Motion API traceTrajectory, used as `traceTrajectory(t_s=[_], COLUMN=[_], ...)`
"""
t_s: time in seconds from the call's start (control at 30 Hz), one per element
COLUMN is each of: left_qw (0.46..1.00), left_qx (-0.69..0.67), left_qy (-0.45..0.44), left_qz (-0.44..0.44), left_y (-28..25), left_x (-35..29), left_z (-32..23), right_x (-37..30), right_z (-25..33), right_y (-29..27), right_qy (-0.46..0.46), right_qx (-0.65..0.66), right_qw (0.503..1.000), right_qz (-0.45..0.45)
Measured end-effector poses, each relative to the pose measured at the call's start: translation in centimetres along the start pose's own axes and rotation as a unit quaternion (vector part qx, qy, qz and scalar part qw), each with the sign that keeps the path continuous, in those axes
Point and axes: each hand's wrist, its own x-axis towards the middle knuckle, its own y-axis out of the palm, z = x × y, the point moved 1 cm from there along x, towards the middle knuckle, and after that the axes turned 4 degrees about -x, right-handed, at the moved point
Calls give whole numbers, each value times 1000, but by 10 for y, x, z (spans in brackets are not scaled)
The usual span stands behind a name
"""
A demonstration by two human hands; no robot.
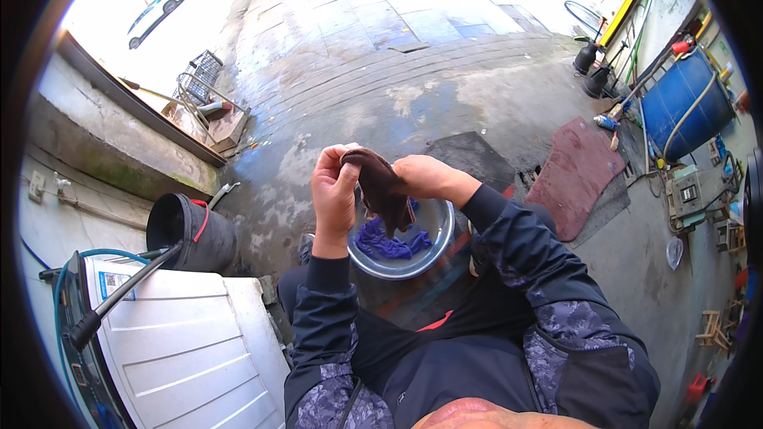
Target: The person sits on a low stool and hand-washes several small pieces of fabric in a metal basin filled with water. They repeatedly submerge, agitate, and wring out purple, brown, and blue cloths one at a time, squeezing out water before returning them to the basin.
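Observation:
Between my two hands hangs a dark brown cloth [383, 195], its lower end drooping to a point; I cannot tell what kind of item it is. My left hand [334, 193] pinches its upper left edge with thumb and fingers. My right hand [427, 176] grips its right side, the fingertips partly hidden behind the fabric. Below stands a clear plastic basin [447, 240] on the ground, between my legs. In the basin lies a crumpled purple cloth [388, 248], partly covered by the brown one.
Left of me are a black bucket [214, 238] with a red handle and a white ribbed appliance [187, 342]. A reddish mat [576, 179] lies to the right. Beyond it, a blue barrel [690, 107] and sprayers [590, 63] stand along the wall. A crate [203, 71] sits far left.

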Motion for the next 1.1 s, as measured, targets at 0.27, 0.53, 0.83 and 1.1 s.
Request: traceTrajectory(t_s=[0.27,0.53,0.83,1.1], left_qw=[987,972,956,931], left_qx=[53,105,127,238], left_qy=[-42,-155,-265,-273], left_qz=[-146,-144,-3,44], left_y=[-16,-13,-3,3], left_x=[8,5,0,-6], left_z=[4,13,26,24], right_x=[-4,-6,-2,-2], right_z=[4,13,18,16], right_y=[-7,-27,-27,-22], right_qy=[94,85,86,95], right_qx=[94,380,455,446], right_qw=[991,903,857,854], right_qz=[-30,-182,-229,-249])
